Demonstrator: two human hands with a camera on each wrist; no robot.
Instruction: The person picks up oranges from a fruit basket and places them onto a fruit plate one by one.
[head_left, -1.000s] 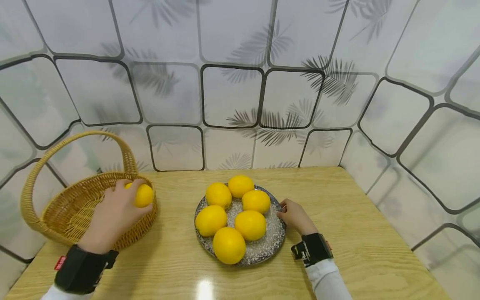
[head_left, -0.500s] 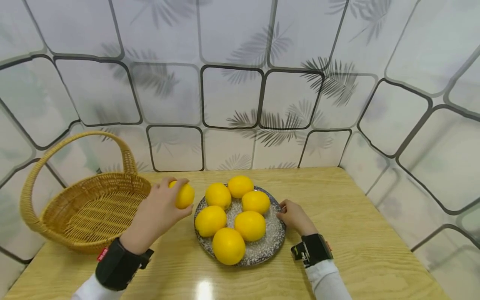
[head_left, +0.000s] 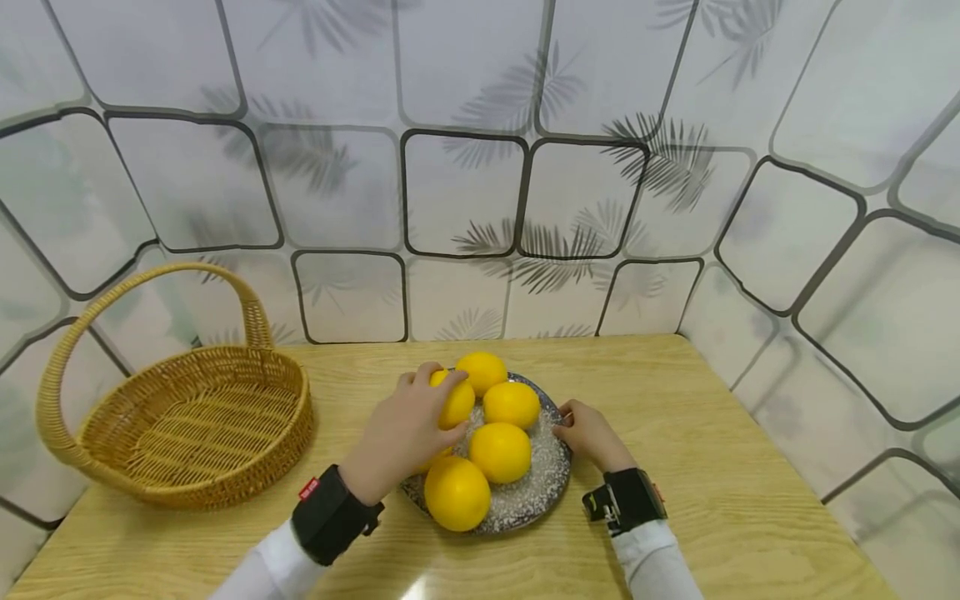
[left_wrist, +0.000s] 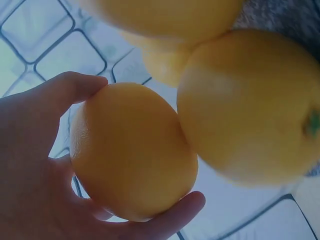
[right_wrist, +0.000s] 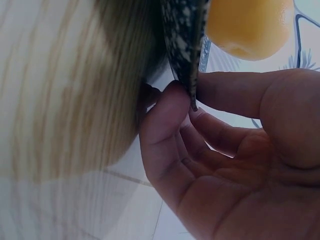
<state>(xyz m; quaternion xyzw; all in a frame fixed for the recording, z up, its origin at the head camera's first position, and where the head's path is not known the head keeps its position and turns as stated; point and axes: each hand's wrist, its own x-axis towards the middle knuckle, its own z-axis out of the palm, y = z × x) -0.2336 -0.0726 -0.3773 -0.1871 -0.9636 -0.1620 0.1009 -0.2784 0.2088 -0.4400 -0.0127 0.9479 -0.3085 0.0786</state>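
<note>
In the head view, a speckled dark grey plate (head_left: 551,487) bears several yellow lemons, among them a front lemon (head_left: 457,493), a middle one and a back lemon (head_left: 482,372). Over the plate's left side, my left hand (head_left: 401,433) holds a lemon (left_wrist: 134,152) between thumb and fingers. Beside it in the left wrist view is another lemon (left_wrist: 250,107) with a small green mark. The hand partly hides the lemons under it. My right hand (head_left: 594,433) pinches the plate's right rim (right_wrist: 187,65), thumb on one side and fingers on the other.
A wicker basket (head_left: 296,433) with a tall arched handle stands on the left of the wooden table (head_left: 675,400), nothing showing inside it. Patterned fabric walls (head_left: 465,192) enclose the back and sides.
My left hand has carried the lemon rightward from over the basket to the plate's left side. My right hand has stayed at the rim, and the plate has not moved.
</note>
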